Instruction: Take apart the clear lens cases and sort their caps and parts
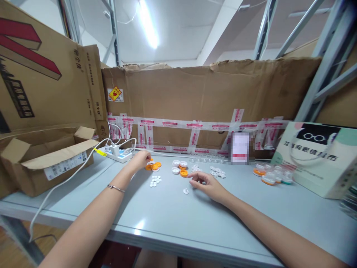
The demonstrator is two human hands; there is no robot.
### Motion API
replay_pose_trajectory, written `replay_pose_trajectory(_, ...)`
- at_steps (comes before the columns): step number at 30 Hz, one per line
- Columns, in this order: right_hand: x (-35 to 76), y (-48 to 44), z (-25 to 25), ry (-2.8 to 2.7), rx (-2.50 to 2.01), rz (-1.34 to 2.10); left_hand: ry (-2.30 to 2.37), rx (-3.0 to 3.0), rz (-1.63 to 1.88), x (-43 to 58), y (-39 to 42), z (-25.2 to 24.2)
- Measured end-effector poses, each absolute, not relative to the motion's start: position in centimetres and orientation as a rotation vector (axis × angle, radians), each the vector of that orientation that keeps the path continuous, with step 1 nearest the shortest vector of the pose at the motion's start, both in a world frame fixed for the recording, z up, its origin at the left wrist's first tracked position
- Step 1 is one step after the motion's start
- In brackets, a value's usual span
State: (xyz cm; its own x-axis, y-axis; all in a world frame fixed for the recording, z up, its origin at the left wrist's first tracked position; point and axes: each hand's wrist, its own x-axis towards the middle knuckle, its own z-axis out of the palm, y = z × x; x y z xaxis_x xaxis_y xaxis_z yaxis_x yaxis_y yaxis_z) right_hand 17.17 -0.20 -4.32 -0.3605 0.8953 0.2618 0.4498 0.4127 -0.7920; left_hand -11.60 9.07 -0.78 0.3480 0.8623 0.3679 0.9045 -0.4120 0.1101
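My left hand (141, 159) reaches across the grey table (173, 219) and rests, fingers curled, on a small pile of orange caps (154, 166). My right hand (208, 183) lies near the table's middle with its fingers loosely bent; its fingertips are close to an orange cap (183, 173) and a single small white disc (185, 191). White caps (176, 166) sit between the hands. A cluster of small white discs (155, 181) lies in front of the left hand. More white pieces (217, 171) are scattered behind the right hand.
An open cardboard box (44, 160) stands at the left, with a white power strip (117, 153) and its cord beside it. A taped cardboard wall (209, 100) closes the back. At the right are stacked clear cases (272, 175) and a paper bag (318, 156).
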Motion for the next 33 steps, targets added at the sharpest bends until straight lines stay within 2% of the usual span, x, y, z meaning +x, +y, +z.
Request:
replay_pose_trajectory(6, 17.1, -0.6, -4.1, -2.037, -1.207, 0.832, -1.675, -2.526, -0.478, -10.5, 9.4, -1.9)
replay_pose_trajectory(11, 17.0, -0.8, -4.2, -2.084, -1.171, 0.842, -1.615, -2.521, -0.593, -9.0, 7.5, -0.7)
replay_pose_trajectory(15, 17.2, -0.4, -4.4, -2.075, -1.174, 0.741, -1.205, -2.833, -0.728, -5.8, 4.2, -0.2)
replay_pose_trajectory(20, 19.1, 1.2, -3.6, -2.003, -1.229, 0.427, -0.711, -3.152, -0.527, -2.3, 1.0, -1.0)
replay_pose_trajectory(23, 22.4, 2.6, -2.6, -1.896, -1.443, 0.117, -0.665, -3.131, -0.421, -1.8, 0.7, -1.5)
replay_pose_trajectory(26, 26.8, 3.6, -1.9, -1.682, -1.849, -0.159, -0.662, -3.107, -0.379, -2.1, 1.0, -1.7)
replay_pose_trajectory(29, 30.8, 3.9, -1.9, -1.487, -2.255, -0.169, -0.674, -3.09, -0.346, -2.3, 1.2, -1.8)
replay_pose_trajectory(33, 33.7, 3.8, -2.9, -1.404, -2.405, -0.15, -0.684, -3.076, -0.336, -2.3, 1.2, -1.7)
